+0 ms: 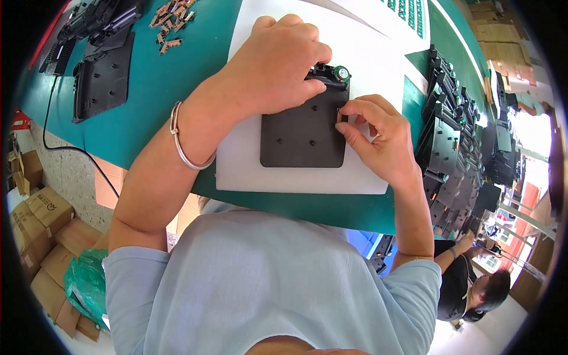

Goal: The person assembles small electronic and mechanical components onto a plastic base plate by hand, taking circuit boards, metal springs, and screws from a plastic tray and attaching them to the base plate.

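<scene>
A flat black plastic panel point(299, 127) with several small pegs lies on a white foam sheet point(242, 174) in front of me. My left hand point(284, 65) is closed over the panel's far edge, its thumb and fingers at a raised black section. Beside those fingers, at the panel's far right corner, sits a round part with a green rim point(341, 73). At the right edge of the panel, my right hand point(378, 130) pinches a small copper-coloured part point(339, 116) between thumb and forefinger. The palm side of my left hand hides what its fingers press on.
Loose copper-coloured parts point(171, 22) lie at the far left of the green table point(154, 106). Black assemblies point(103, 83) stand left, and a row of similar units point(444, 142) lines the right. A tray of green parts point(408, 18) is at the back. A co-worker point(467, 284) works at right.
</scene>
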A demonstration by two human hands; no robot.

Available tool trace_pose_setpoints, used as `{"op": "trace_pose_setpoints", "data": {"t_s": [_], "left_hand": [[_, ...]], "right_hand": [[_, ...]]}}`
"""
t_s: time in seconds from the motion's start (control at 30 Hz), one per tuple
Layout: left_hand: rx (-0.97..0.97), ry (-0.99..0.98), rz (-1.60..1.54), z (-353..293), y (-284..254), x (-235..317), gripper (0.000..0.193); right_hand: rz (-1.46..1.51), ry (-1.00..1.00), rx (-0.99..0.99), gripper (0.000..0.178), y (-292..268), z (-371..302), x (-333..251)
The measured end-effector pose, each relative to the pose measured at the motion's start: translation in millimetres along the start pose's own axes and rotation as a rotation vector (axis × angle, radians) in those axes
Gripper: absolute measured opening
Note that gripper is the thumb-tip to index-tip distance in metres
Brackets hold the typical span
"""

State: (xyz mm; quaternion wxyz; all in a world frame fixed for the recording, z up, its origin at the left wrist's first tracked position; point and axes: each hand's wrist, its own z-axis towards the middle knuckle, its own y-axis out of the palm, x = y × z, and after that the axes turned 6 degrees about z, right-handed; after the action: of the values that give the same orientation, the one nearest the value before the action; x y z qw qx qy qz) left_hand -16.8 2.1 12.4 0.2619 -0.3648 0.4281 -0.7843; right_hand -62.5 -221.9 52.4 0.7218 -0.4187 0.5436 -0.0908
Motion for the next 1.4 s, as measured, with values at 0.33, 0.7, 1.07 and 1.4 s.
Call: {"op": "trace_pose_setpoints", "data": {"t_s": [0.33, 0.7, 1.07, 1.4], "left_hand": [[-0.021, -0.006, 0.004, 0, -4, 2, 0.029], [-0.021, 0.024, 0.001, 1, -8, 1, 0.029], [0.175, -0.044, -0.282, 10, -31, -7, 0.031], [0.076, -0.195, -0.477, 10, -31, -4, 0.027]], "right_hand": [[0.002, 0.014, 0.085, 0.018, 8, -4, 4], [0.046, 0.017, 0.193, 0.025, 0, -16, 13], [0.562, 0.255, 0.162, 0.022, 1, -49, 5], [0.909, 0.251, 0.069, 0.026, -10, -45, -21]]}}
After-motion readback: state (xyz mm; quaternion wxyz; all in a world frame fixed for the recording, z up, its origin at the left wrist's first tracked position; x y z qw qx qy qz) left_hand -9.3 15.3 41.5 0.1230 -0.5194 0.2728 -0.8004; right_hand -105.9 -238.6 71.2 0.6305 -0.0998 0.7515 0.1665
